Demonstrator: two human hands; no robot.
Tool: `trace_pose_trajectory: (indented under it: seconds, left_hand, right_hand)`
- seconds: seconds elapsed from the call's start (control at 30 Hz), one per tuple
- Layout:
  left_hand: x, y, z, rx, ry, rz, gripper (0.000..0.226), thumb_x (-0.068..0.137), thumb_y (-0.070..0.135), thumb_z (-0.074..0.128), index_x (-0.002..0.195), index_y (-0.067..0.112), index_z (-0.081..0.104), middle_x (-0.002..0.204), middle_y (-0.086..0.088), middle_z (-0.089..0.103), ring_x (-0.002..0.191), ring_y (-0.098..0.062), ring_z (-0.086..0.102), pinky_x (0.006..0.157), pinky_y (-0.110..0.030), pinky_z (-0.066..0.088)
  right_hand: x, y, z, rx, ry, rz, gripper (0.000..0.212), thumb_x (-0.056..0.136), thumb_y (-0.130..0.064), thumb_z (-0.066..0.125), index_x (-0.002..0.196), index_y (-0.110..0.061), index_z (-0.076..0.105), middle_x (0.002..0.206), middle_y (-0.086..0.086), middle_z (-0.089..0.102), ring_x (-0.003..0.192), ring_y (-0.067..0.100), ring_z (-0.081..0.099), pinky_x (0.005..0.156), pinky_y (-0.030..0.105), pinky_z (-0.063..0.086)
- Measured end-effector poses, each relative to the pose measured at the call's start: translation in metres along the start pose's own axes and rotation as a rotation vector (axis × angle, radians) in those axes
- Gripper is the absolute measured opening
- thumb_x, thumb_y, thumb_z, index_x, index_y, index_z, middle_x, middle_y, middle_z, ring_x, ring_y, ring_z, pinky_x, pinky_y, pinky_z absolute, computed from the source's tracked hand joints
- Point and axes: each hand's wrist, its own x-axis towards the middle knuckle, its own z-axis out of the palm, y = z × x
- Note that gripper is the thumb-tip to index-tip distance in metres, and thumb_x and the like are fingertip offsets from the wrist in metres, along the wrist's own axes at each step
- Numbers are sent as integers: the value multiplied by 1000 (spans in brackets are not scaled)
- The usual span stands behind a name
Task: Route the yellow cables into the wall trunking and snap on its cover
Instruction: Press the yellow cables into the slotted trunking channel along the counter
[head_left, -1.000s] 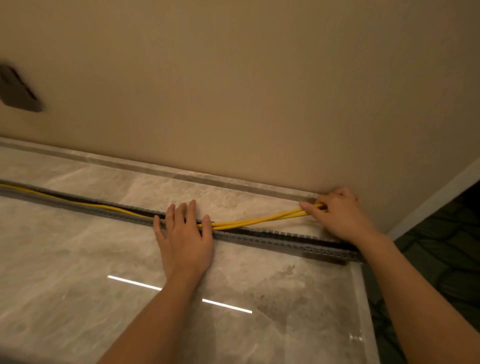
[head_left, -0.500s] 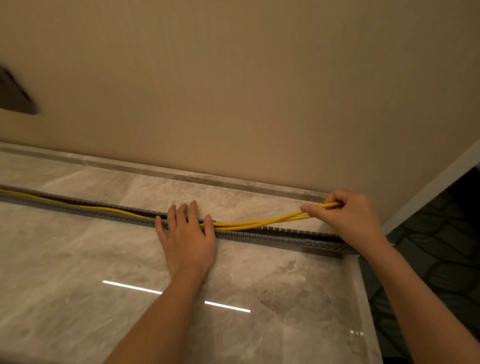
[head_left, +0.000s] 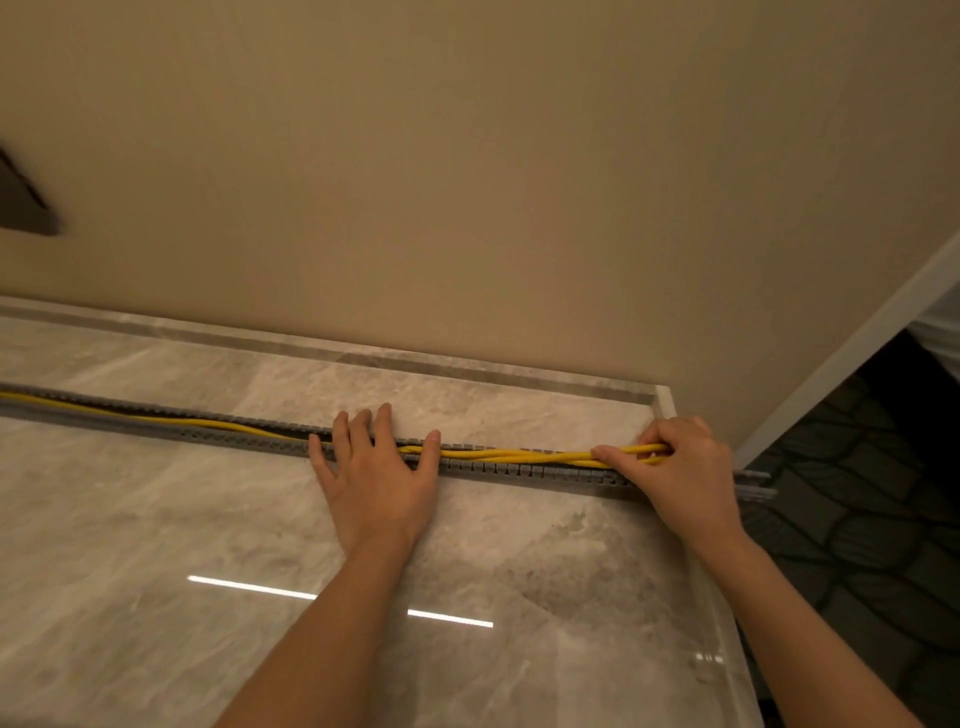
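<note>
Head view: I look down at a grey trunking (head_left: 208, 434) that lies along a shiny stone top (head_left: 208, 545), close to a tan wall (head_left: 467, 182).
Left hand: my left hand (head_left: 379, 483) lies flat across the trunking. Its fingers are straight and spread, and they press down where the cables go under the palm.
Right hand: my right hand (head_left: 680, 467) is near the right end of the trunking. Its fingers are curled tight around the yellow cables (head_left: 519, 456).
Cables: on the left they sit down inside the trunking. Between my two hands they run low, right along its open top.
What changed: a moment ago my right hand held the cable ends up, and the cables sloped up away from the trunking. Now that hand has come down, and the cables lie almost level with it.
What it means: I think the last part is nearly tucked in. It needs a push down on the right side.
Cover: I cannot see one here, so the snap-on step is not done yet.
</note>
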Motion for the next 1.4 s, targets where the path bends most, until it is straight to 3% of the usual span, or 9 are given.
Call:
trace_pose_trajectory:
  seconds: [0.17, 0.27, 0.47, 0.57, 0.87, 1.03, 1.17, 1.3, 1.4]
  left_hand:
    - [0, 0, 0, 14, -3, 2, 65, 87, 61, 30, 138, 23, 39, 144, -1, 41, 142, -21, 18, 117, -46, -2]
    - [0, 0, 0, 17, 0, 5, 64, 87, 60, 29, 137, 22, 40, 143, -1, 42, 141, -21, 19, 116, -46, -1]
    - [1, 1, 2, 23, 5, 5, 62, 88, 59, 30, 137, 22, 41, 142, -1, 43, 141, -22, 19, 116, -47, 0]
    - [1, 0, 3, 34, 8, 2, 63, 87, 60, 29, 136, 22, 42, 142, -1, 43, 141, -22, 19, 116, -47, 1]
    - [1, -1, 2, 39, -8, 8, 60, 88, 59, 27, 134, 22, 42, 142, -1, 43, 141, -23, 19, 116, -48, 1]
    - [1, 0, 3, 16, -4, 2, 59, 89, 58, 28, 133, 22, 43, 141, -2, 44, 141, -23, 19, 116, -47, 0]
    - [1, 0, 1, -4, -13, 5, 57, 90, 56, 30, 132, 21, 45, 142, -4, 43, 141, -23, 19, 116, -48, 1]
    - [-2, 4, -3, -4, -12, 56, 50, 95, 44, 32, 136, 19, 43, 151, -5, 32, 145, -24, 7, 116, -51, -5]
    - [-10, 27, -3, 9, -36, 216, 47, 99, 37, 24, 141, 21, 39, 156, -1, 23, 146, -21, -1, 114, -52, -10]
  right_hand:
    - [-1, -21, 2, -45, -59, -134, 15, 71, -19, 79, 82, -14, 71, 87, 1, 61, 89, 17, 52, 80, 38, 46]
    - [-12, -43, 13, -150, -222, -308, 28, 78, -15, 72, 105, -13, 70, 111, 7, 67, 105, 25, 60, 93, 41, 46]
    - [-44, -66, 43, -439, -355, -467, 52, 90, -44, 48, 134, -17, 50, 138, 3, 52, 129, 19, 47, 107, 47, 33]
    - [-51, -66, 51, -432, -349, -417, 57, 91, -48, 32, 136, -17, 48, 140, 2, 49, 131, 17, 43, 114, 40, 28]
    - [-55, -66, 64, -371, -236, -378, 49, 91, -45, 39, 124, -15, 61, 128, 2, 61, 122, 17, 54, 106, 37, 36]
    - [-57, -71, 58, -337, -302, -331, 53, 90, -49, 38, 129, -17, 56, 135, 1, 55, 128, 17, 47, 110, 40, 27]
    - [-44, -73, 45, -105, -446, -262, 52, 96, -49, 34, 140, -22, 41, 149, 0, 37, 140, 13, 26, 116, 28, 9]
    - [-23, -69, 11, 140, -526, -105, 52, 96, -52, 27, 134, -25, 49, 145, -2, 42, 138, 13, 30, 111, 27, 21]
    - [-2, -56, -27, 339, -524, 50, 76, 81, -70, 16, 125, -25, 58, 133, -6, 55, 126, 8, 45, 99, 20, 29]
